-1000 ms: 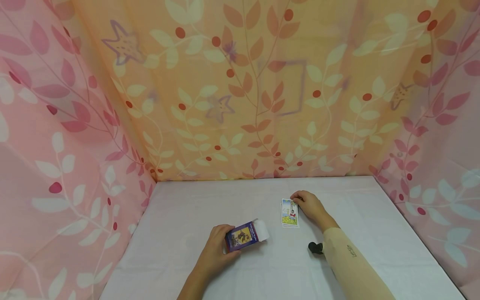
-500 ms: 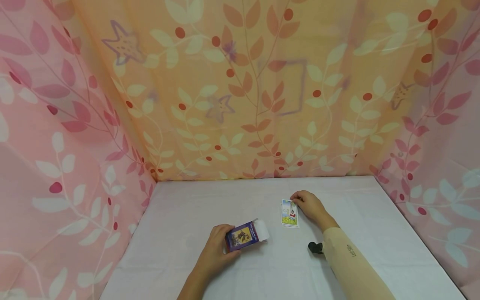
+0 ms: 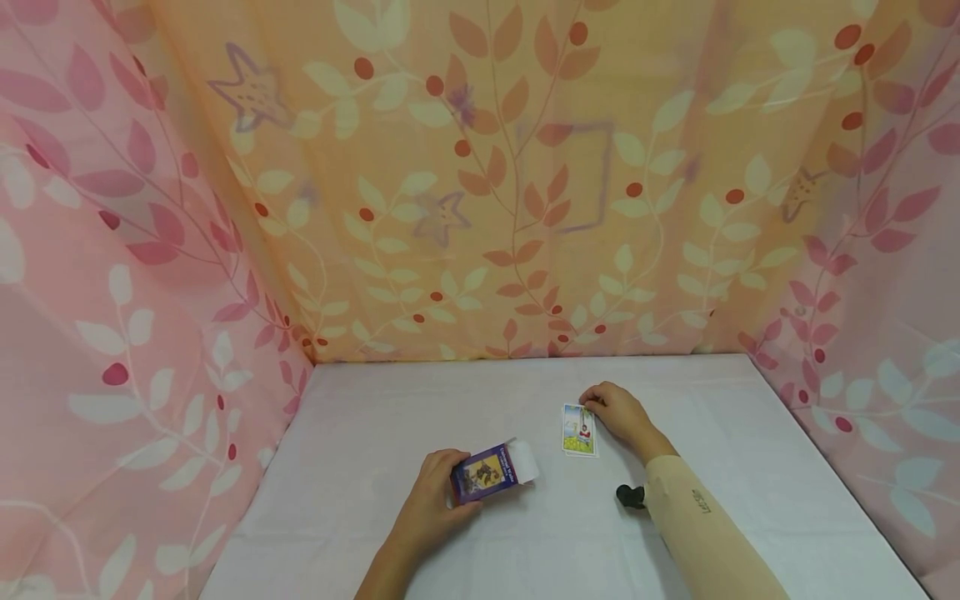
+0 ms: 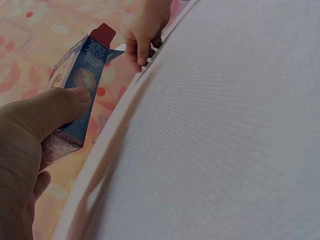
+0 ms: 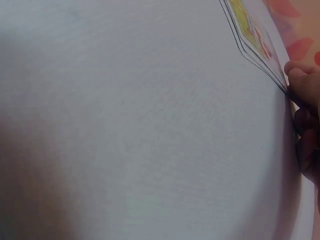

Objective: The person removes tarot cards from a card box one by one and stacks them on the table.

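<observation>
In the head view my left hand (image 3: 435,504) grips a purple card box (image 3: 483,473) with an orange picture on its face. The box's white end flap (image 3: 522,461) is open and faces right. My thumb lies along the box's dark blue side (image 4: 92,65) in the left wrist view. To the right, a small stack of illustrated cards (image 3: 578,429) lies face up on the table. My right hand (image 3: 617,412) pinches the upper right corner of the cards (image 5: 257,40). How many cards it pinches, I cannot tell.
A white cloth covers the table (image 3: 360,433). Beside the right sleeve (image 3: 705,525) sits a small black object (image 3: 630,497), part of it hidden by the forearm. Patterned curtains (image 3: 510,208) enclose the back and both sides.
The top card has shifted slightly toward me, and the right fingers have moved only a little. The left hand and the card box stay in place.
</observation>
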The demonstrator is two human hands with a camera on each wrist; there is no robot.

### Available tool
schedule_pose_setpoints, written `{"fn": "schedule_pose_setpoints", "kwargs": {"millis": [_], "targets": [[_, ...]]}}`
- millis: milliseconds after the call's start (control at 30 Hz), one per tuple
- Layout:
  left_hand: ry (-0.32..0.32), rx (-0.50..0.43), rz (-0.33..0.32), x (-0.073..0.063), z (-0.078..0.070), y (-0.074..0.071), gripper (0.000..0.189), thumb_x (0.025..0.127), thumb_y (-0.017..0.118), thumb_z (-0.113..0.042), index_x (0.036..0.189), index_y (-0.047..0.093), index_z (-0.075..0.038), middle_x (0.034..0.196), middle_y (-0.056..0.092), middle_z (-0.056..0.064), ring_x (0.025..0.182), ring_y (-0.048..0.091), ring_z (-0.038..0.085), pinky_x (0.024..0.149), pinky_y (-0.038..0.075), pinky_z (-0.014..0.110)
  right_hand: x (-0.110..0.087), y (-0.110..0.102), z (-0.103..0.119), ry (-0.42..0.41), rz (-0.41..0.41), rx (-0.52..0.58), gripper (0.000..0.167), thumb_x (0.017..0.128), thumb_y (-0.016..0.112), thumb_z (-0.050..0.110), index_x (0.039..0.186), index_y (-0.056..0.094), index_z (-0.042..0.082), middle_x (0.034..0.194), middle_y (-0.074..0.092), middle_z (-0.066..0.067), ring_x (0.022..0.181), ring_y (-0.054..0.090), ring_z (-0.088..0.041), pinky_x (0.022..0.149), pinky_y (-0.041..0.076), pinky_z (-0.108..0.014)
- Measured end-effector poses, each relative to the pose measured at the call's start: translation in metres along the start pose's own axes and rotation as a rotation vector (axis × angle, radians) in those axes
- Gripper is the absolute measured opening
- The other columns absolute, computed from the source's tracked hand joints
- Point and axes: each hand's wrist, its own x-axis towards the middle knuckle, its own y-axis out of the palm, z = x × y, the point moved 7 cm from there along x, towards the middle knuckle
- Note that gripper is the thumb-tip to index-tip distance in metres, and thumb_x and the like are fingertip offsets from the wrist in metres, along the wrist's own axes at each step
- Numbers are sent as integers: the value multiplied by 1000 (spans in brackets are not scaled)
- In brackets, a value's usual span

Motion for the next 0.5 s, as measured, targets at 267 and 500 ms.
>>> {"fn": "schedule_pose_setpoints", "kwargs": {"millis": [267, 500], "targets": [[2, 5, -5, 0, 2, 1, 78, 72, 92, -38, 139, 54, -24, 136, 52, -14, 132, 46, 8, 117, 44, 40, -1, -1, 0, -15, 0, 54, 13, 101, 64, 17, 109, 74, 14, 112, 69, -6, 112, 63, -28, 103, 51, -53], [2, 5, -8, 0, 3, 1, 80, 71, 92, -38, 139, 54, -24, 137, 52, -14, 132, 46, 8, 116, 45, 41, -17, -8, 7, 13, -4, 129, 17, 101, 63, 17, 115, 72, 14, 116, 67, -6, 111, 59, -26, 103, 50, -53]]}}
